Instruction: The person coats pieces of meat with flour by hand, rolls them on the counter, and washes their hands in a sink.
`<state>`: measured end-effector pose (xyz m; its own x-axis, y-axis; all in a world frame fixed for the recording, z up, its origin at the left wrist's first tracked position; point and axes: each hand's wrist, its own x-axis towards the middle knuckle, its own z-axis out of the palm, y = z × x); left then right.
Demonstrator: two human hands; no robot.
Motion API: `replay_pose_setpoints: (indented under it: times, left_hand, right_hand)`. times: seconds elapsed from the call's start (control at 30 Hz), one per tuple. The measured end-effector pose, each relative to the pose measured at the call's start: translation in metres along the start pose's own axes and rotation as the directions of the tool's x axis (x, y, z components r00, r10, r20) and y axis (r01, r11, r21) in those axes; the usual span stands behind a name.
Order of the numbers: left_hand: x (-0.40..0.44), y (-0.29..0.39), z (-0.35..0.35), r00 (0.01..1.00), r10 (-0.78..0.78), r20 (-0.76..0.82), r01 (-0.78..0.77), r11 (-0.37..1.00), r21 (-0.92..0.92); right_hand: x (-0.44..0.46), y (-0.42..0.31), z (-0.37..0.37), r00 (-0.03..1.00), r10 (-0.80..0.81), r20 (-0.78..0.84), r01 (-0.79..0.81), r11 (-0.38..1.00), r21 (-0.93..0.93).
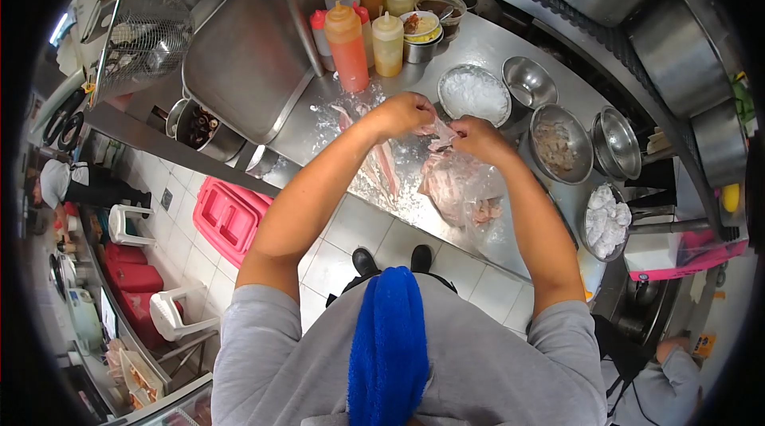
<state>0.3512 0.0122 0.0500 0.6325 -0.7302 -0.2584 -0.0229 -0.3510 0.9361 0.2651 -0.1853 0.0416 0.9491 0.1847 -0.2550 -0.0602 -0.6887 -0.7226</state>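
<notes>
A thin, pale pink piece of raw meat point(441, 136) is stretched between my two hands above the steel counter point(319, 135). My left hand point(408, 113) pinches its left end, and my right hand point(478, 139) grips the other end with closed fingers. Just below lies a clear plastic bag point(456, 187) with more raw meat in and around it. To the left, strips of raw meat point(382, 167) lie on the counter among scattered white powder. A metal bowl of white powder point(474, 96) stands beyond my right hand.
Squeeze bottles point(346, 51) stand at the back left. On the right are an empty steel bowl point(530, 82), a bowl of wet pieces point(560, 145) and a bowl of white-coated pieces point(606, 223). A pink lid point(227, 215) sits low at left. Other people are at both sides.
</notes>
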Motion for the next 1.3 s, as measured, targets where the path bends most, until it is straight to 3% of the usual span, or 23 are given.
replay_pose_setpoints:
  times: [0.07,0.13,0.23,0.3,0.37,0.4,0.43,0.47,0.53,0.57,0.67,0.7,0.8,0.87,0.93,1.0,1.07,1.13,1.2,1.27,1.3]
  left_hand:
    - [-0.001,0.004,-0.009,0.999,-0.006,0.047,0.012,0.990,-0.140]
    - [-0.001,0.006,-0.020,1.000,0.012,0.024,-0.010,0.997,-0.077]
    - [-0.006,0.014,-0.028,0.999,0.042,0.012,-0.042,0.999,0.018]
    - [-0.013,0.024,-0.033,0.998,0.054,0.026,-0.056,0.997,0.051]
    - [-0.020,0.034,-0.039,0.996,-0.026,0.082,0.005,0.967,0.254]
    - [-0.020,0.029,-0.043,0.996,-0.025,0.085,0.003,0.968,0.251]
    - [-0.021,0.023,-0.048,0.997,0.048,0.065,-0.070,0.915,0.397]
    - [-0.023,0.017,-0.054,0.991,0.122,0.056,-0.133,0.834,0.535]
    - [-0.032,0.010,-0.063,0.996,0.084,0.011,-0.077,0.843,0.533]
    - [-0.037,0.009,-0.066,0.998,0.044,-0.037,-0.018,0.848,0.530]
    - [-0.056,0.004,-0.077,0.990,0.071,-0.125,0.000,0.871,0.491]
    - [-0.061,0.003,-0.080,0.988,0.061,-0.142,0.016,0.874,0.486]
    - [-0.078,-0.009,-0.091,0.970,0.058,-0.236,0.061,0.883,0.466]
    - [-0.082,-0.026,-0.100,0.976,0.043,-0.212,0.024,0.953,0.301]
    - [-0.091,-0.028,-0.104,0.972,0.025,-0.235,0.038,0.965,0.258]
    - [-0.097,-0.031,-0.108,0.973,-0.021,-0.231,0.058,0.986,0.156]
    - [-0.103,-0.031,-0.112,0.972,-0.024,-0.233,0.058,0.988,0.142]
    - [-0.105,-0.035,-0.115,0.974,-0.019,-0.227,0.051,0.990,0.134]
    - [-0.107,-0.044,-0.115,0.964,0.005,-0.264,0.002,1.000,0.028]
    - [-0.109,-0.048,-0.115,0.962,0.003,-0.272,0.009,0.999,0.043]
    - [-0.111,-0.049,-0.115,0.961,0.000,-0.277,0.018,0.998,0.061]
  right_hand:
    - [0.006,0.017,0.006,0.999,-0.009,-0.052,0.008,1.000,-0.019]
    - [0.011,0.036,0.011,0.973,-0.093,-0.212,0.103,0.994,0.035]
    - [0.009,0.036,0.004,0.986,-0.063,-0.155,0.056,0.997,-0.054]
    - [0.003,0.027,-0.009,0.995,-0.007,-0.095,0.008,1.000,0.007]
    - [0.006,0.031,-0.026,0.998,0.047,-0.045,-0.044,0.997,0.059]
    - [0.015,0.039,-0.040,0.987,0.020,-0.162,-0.023,1.000,-0.011]
    - [0.025,0.045,-0.052,0.961,-0.015,-0.275,-0.008,0.997,-0.082]
    - [0.040,0.055,-0.059,0.961,-0.012,-0.276,-0.011,0.997,-0.082]
    - [0.068,0.078,-0.062,0.982,-0.059,-0.179,-0.026,0.900,-0.436]
    - [0.074,0.081,-0.058,0.985,-0.062,-0.162,-0.032,0.855,-0.518]
    - [0.084,0.089,-0.036,0.982,-0.126,-0.139,0.019,0.804,-0.595]
    - [0.088,0.091,-0.031,0.995,-0.059,-0.084,-0.004,0.795,-0.607]
    - [0.095,0.110,-0.023,0.984,-0.154,-0.092,0.066,0.789,-0.611]
    - [0.106,0.131,-0.031,0.985,-0.142,-0.102,0.048,0.782,-0.621]
    - [0.097,0.102,-0.045,0.978,-0.142,-0.153,0.052,0.878,-0.477]
    - [0.082,0.053,-0.047,0.975,-0.161,-0.151,0.072,0.881,-0.468]
    - [0.069,0.010,-0.032,0.980,-0.187,-0.069,0.172,0.967,-0.189]
    - [0.070,0.000,0.006,0.984,-0.152,0.093,0.153,0.988,-0.008]
    - [0.070,-0.014,0.043,0.962,-0.178,0.209,0.203,0.973,-0.108]
    - [0.072,-0.041,0.071,0.920,0.195,0.341,-0.191,0.981,-0.046]
    - [0.081,-0.032,0.082,0.919,0.195,0.343,-0.190,0.981,-0.048]
